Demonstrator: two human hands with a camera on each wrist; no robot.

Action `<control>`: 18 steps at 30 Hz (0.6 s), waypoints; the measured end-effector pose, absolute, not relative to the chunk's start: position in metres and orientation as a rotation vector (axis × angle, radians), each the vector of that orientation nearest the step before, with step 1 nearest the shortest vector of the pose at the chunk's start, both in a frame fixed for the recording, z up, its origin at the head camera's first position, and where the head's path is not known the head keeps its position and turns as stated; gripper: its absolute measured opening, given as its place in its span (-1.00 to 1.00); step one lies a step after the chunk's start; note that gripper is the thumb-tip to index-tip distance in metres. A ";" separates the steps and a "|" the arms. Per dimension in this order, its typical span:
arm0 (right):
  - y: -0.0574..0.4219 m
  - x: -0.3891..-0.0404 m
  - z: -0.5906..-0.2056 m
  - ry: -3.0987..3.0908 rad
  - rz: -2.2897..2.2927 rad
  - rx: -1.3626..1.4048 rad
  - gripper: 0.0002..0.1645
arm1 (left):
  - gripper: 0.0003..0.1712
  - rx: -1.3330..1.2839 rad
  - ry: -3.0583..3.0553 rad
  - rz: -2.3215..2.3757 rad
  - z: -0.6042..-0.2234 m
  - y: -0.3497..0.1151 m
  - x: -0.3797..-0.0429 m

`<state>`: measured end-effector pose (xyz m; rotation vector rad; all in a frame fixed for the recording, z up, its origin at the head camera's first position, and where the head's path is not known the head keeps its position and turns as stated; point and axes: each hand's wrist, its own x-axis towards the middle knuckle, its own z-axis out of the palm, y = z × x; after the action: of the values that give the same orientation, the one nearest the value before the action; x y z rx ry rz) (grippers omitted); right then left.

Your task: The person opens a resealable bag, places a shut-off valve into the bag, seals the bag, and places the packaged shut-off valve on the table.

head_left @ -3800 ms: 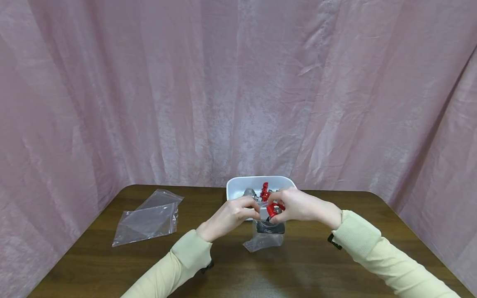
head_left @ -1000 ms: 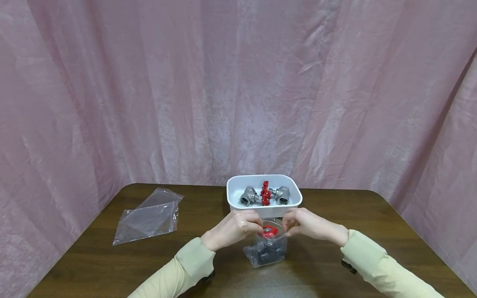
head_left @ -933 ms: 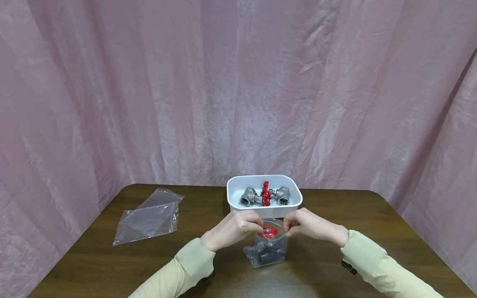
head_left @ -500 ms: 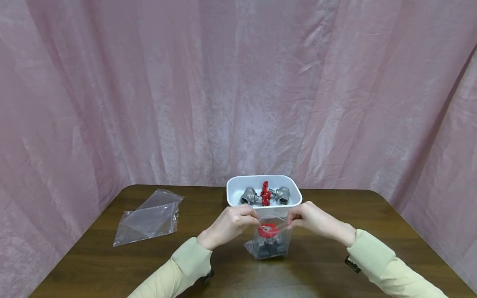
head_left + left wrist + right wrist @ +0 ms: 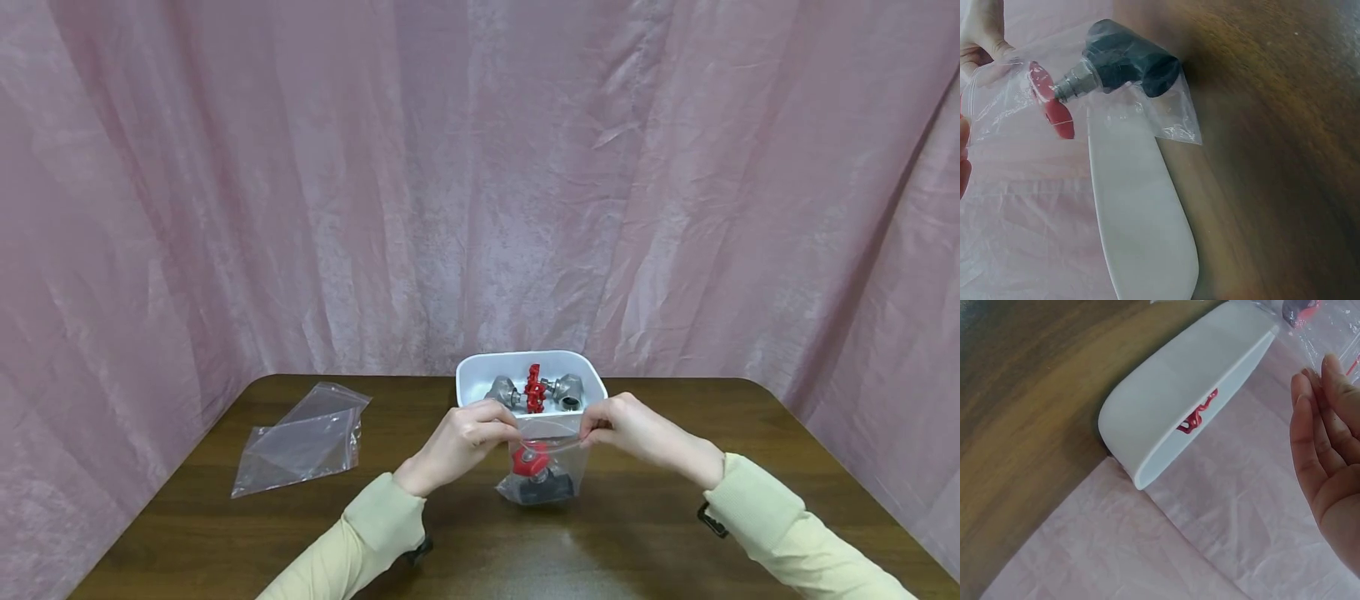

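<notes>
A clear zip bag (image 5: 576,468) hangs upright between both hands, just in front of the white tray. Inside it lies a valve with a red handwheel (image 5: 530,460) and a dark body (image 5: 546,489); the left wrist view shows the same valve (image 5: 1125,59) through the plastic, its metal neck between wheel and body. My left hand (image 5: 467,437) pinches the left corner of the bag's mouth. At the opposite corner, my right hand (image 5: 637,427) grips the edge between thumb and fingers, its palm (image 5: 1332,450) showing in the right wrist view.
Behind the bag stands a white tray (image 5: 471,377) holding two grey valves with red handwheels (image 5: 535,390). Two flat clear zip bags (image 5: 296,450) overlap on the left of the brown wooden table (image 5: 675,517). A pink curtain (image 5: 450,183) hangs along the table's back edge.
Earlier my right hand held the red handwheel at the bag; now the valve is inside. Over the last second both hands have lifted the bag's mouth upward, drawn it straighter and narrowed it.
</notes>
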<state>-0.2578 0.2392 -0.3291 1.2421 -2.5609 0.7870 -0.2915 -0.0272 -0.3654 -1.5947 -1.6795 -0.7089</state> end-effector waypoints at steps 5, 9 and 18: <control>0.238 -0.258 -0.324 -2.564 0.752 1.244 -0.81 | -0.77 -1.580 -1.682 -0.702 -0.363 -0.027 -0.293; 0.235 -0.259 -0.320 -2.529 0.686 1.273 -0.79 | -0.80 -1.558 -1.676 -0.702 -0.361 -0.028 -0.293; 0.230 -0.260 -0.311 -2.482 0.574 1.265 -0.78 | -0.83 -1.531 -1.683 -0.755 -0.357 -0.030 -0.293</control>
<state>-0.2599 0.2301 -0.3113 1.2646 -2.4816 0.5739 -0.2927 -0.0296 -0.3572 -1.5313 -1.6835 -0.7547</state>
